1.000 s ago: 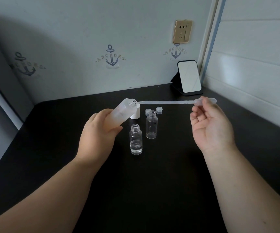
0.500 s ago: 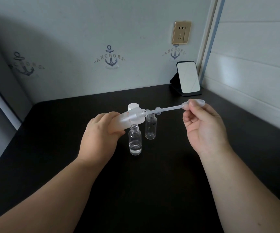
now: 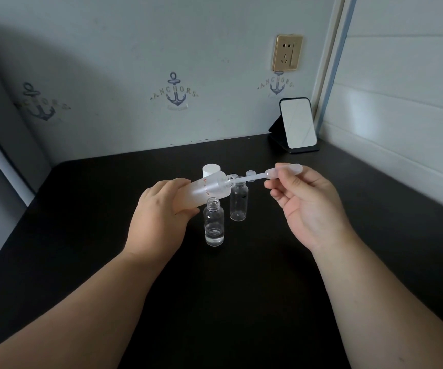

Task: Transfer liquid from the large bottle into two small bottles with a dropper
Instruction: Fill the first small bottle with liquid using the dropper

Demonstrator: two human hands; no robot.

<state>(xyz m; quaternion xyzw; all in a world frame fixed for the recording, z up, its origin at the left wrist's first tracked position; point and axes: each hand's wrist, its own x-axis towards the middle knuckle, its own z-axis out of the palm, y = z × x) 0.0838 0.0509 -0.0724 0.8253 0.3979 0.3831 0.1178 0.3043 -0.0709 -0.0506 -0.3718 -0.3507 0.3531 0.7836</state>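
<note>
Gripping the frosted large bottle (image 3: 207, 191) round its lower body, the left hand (image 3: 162, 219) holds it tilted nearly on its side above the black table (image 3: 108, 235), with the open neck pointing toward three o'clock. The right hand (image 3: 308, 206) pinches the bulb of the clear plastic dropper (image 3: 273, 173) between thumb and forefinger, the other fingers loosely curled beneath, and the dropper's thin stem runs toward nine o'clock with its tip inside the large bottle's mouth. Just below the tilted bottle, at about six o'clock from its neck, stands the near small bottle (image 3: 214, 222), upright, uncapped, with a shallow layer of clear liquid at the bottom. At about two o'clock from it, just beside it but apart, stands the far small bottle (image 3: 238, 202), also upright and uncapped; whether it holds any liquid cannot be told. A white cap (image 3: 211, 169) sits on the table behind the large bottle at twelve o'clock, and a small clear cap (image 3: 250, 173) shows behind the dropper's stem. Far off at one o'clock a small mirror (image 3: 297, 123) leans on its black stand against the wall, under a gold wall socket (image 3: 287, 52).
</note>
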